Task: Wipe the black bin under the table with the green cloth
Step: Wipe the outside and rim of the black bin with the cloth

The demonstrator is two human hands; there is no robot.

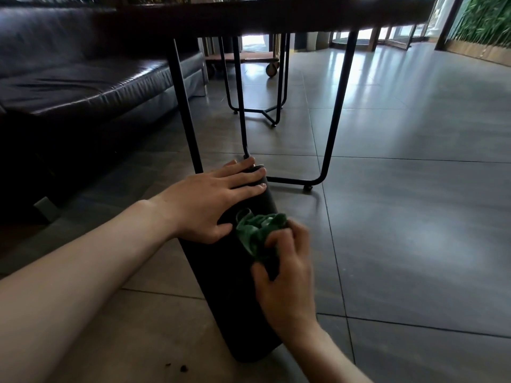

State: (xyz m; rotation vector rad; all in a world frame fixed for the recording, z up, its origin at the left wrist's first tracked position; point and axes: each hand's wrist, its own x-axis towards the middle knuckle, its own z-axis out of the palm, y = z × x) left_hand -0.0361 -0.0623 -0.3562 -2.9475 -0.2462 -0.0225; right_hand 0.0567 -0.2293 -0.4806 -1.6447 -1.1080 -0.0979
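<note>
The black bin lies on its side on the tiled floor, stretching from the table's legs toward me. My left hand rests flat on its far end, fingers spread over the curved wall and thumb against its side. My right hand grips the crumpled green cloth and presses it against the bin's upper side, just right of the left thumb. The right hand is slightly blurred.
A dark round table on thin black metal legs stands over the bin's far end. A dark leather sofa fills the left. A smaller wire stand and a wheeled cart sit behind. Crumbs lie near the front.
</note>
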